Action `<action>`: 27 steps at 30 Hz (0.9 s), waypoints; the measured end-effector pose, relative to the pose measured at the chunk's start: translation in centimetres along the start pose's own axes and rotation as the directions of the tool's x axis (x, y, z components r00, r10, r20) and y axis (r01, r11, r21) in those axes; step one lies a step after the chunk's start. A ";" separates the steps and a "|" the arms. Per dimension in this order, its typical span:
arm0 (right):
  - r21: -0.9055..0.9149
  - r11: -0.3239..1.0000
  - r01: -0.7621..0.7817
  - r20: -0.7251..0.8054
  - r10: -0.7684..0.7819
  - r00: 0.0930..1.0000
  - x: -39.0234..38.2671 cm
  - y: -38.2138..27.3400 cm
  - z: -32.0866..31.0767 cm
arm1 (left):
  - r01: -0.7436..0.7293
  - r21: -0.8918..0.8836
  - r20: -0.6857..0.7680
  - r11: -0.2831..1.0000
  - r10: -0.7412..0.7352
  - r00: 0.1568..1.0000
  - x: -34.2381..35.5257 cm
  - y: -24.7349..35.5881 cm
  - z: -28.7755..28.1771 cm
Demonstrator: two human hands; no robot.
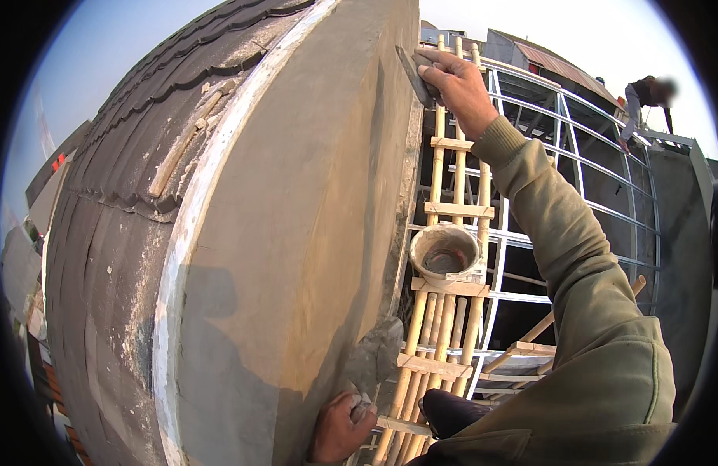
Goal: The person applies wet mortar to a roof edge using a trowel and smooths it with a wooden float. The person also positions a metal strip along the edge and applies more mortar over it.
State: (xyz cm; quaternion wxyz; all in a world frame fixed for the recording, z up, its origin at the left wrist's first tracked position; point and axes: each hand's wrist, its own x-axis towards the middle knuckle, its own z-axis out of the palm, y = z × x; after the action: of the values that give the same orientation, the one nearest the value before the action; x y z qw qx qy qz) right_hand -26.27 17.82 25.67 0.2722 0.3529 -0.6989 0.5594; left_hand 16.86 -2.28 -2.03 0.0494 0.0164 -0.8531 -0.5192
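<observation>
My right hand (458, 87) is stretched far out along the wall and grips a trowel (414, 76), its dark flat blade set against the side face of the plaster. Down at the lower edge, my left hand (343, 429) is closed on a grey, mortar-smeared piece (377, 351), whose exact kind I cannot make out. That piece lies close to the wall's lower edge. Smooth grey plaster (297, 194) covers the wall's broad top and side. A round bucket (444, 252), caked with mortar and dark inside, stands on the bamboo scaffold between my hands.
Bamboo poles with wooden crosspieces (458, 210) run lengthwise beside the wall. A light metal roof frame (600, 206) with open gaps lies to the right. Dark roof tiles (118, 256) slope off at left, past a white edge strip (184, 233). Another person (646, 97) bends at the far right.
</observation>
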 end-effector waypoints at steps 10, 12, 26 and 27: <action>-0.578 0.671 0.465 0.406 -0.258 0.877 17.3 -3.3 2.1 | 0.100 0.010 -0.052 0.995 -0.099 0.994 -0.9 -0.7 0.7; -0.721 0.508 0.471 0.369 -0.295 0.882 20.4 -3.9 1.9 | 0.070 -0.030 0.001 0.997 -0.070 0.998 0.4 -0.1 1.0; -0.609 0.685 0.400 0.186 -0.366 0.912 23.1 -2.3 0.3 | 0.083 -0.004 0.110 0.997 -0.083 0.991 1.5 1.0 0.0; -0.516 0.771 0.373 0.267 -0.268 0.925 19.7 -5.0 1.3 | 0.110 0.003 0.084 0.994 -0.109 0.990 0.5 1.1 -0.5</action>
State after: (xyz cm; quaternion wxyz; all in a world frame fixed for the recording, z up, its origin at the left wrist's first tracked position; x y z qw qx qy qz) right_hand -34.17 12.16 43.57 0.3913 0.4207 -0.7820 0.2418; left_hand 16.39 -2.31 -0.80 -0.0149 0.0414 -0.8518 -0.5220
